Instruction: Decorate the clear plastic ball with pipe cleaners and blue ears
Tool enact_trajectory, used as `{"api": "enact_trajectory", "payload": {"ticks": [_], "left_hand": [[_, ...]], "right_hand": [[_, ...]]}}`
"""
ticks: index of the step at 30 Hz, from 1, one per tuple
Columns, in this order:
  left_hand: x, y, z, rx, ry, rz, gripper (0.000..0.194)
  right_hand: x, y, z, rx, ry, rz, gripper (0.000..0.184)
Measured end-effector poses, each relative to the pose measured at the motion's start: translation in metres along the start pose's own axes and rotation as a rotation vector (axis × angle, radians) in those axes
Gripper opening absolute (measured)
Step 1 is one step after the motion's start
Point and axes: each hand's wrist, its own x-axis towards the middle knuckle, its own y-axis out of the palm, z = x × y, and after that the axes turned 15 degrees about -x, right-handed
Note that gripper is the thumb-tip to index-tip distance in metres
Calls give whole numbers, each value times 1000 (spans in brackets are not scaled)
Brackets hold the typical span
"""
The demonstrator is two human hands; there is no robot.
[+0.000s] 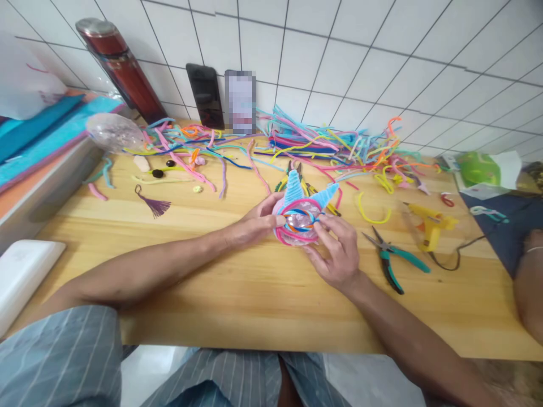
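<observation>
Both hands are on a round clear plastic ball (300, 221) ringed with pink, blue and orange pipe cleaners, with two light-blue pointed ears (293, 189) on top. My left hand (262, 217) grips its left side, thumb on the front. At the right, my right hand (337, 249) has its fingers closed on the pipe-cleaner edge, with the thumb lower down. Yellow-handled pliers (283, 182) lie partly hidden behind the ears. Teal-handled long-nose pliers (393, 257) rest to the right of my right hand.
Pipe cleaners (305, 141) are heaped along the tiled wall, where two phones (205, 96) lean beside a red thermos (123, 70). A yellow glue gun (430, 223) with a cord lies right. A purple tassel (153, 203) lies left. Another person's arm (529, 282) shows at the right edge.
</observation>
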Motion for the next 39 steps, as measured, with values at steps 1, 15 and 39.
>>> {"api": "enact_trajectory", "payload": {"ticks": [1, 15, 39], "left_hand": [[0, -1, 0, 17, 8, 2, 74], [2, -11, 9, 169, 107, -43, 87], [11, -16, 14, 164, 146, -43, 83]], "right_hand": [[-1, 0, 0, 14, 7, 0, 68], [-8, 3, 4, -70, 73, 44, 76], [-7, 6, -7, -120, 2, 76, 67]]}}
